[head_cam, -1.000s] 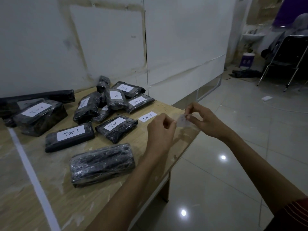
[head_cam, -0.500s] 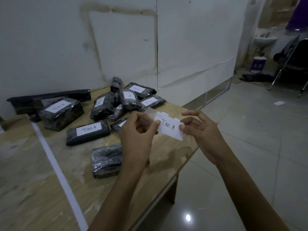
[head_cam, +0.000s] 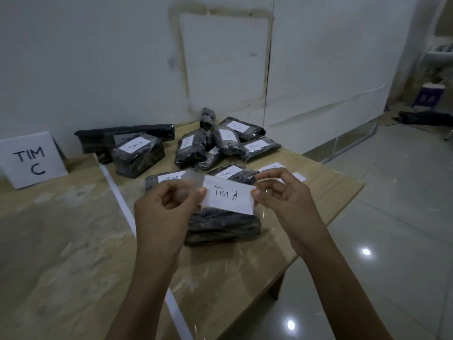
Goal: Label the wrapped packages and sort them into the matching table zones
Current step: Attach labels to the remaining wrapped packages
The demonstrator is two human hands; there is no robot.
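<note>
Left hand (head_cam: 161,212) and right hand (head_cam: 286,202) each pinch one end of a paper label (head_cam: 228,195) reading "Tim A", thumb against forefinger. It is held just above an unlabelled black wrapped package (head_cam: 223,227) on the wooden table (head_cam: 73,241). Labelled packages (head_cam: 220,143) are heaped behind. "TIM C" sign (head_cam: 31,160) stands far left.

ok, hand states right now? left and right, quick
left hand: closed, pinches the left end of the Tim A label.
right hand: closed, pinches the right end of the same label.

Bare table (head_cam: 61,241) left of tape line (head_cam: 122,204), packages (head_cam: 215,143) behind
</note>
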